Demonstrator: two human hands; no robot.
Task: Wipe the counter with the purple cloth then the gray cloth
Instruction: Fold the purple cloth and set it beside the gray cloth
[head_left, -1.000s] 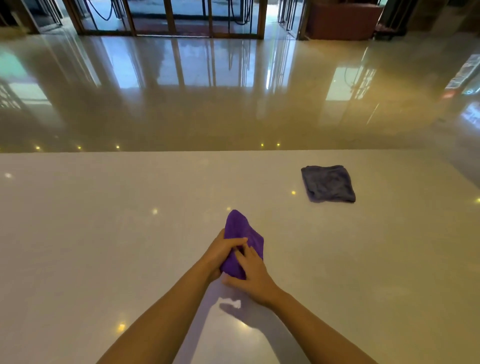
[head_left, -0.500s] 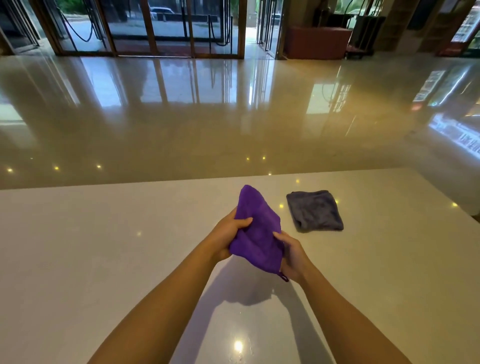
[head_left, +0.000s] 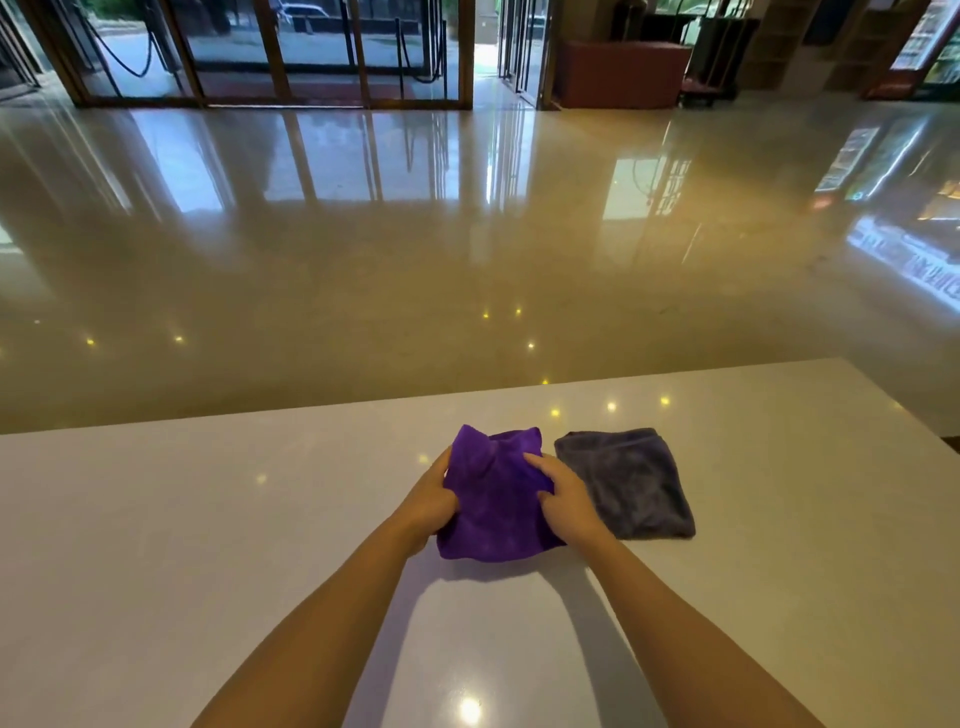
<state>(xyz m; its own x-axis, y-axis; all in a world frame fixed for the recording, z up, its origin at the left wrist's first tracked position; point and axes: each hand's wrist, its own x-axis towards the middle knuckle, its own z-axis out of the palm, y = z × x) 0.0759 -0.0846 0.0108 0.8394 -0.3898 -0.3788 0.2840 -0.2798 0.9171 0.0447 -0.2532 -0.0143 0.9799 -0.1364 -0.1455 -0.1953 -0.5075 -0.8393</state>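
The purple cloth (head_left: 493, 499) is spread between both hands over the white counter (head_left: 208, 519), near its far edge. My left hand (head_left: 431, 501) grips the cloth's left side and my right hand (head_left: 563, 496) grips its right side, fingers resting on top. Whether the cloth's lower edge touches the counter I cannot tell. The gray cloth (head_left: 631, 480) lies flat and folded on the counter just right of the purple one, partly behind my right hand.
The counter's far edge (head_left: 363, 402) runs just beyond the cloths, and its right corner (head_left: 893, 395) slants down toward me. Past it lies a glossy lobby floor (head_left: 467, 234) with glass doors at the back.
Both hands lifted the bunched purple cloth off the counter, opened it out wider and carried it toward the gray cloth. The view tilted up, so the counter sits lower in frame.
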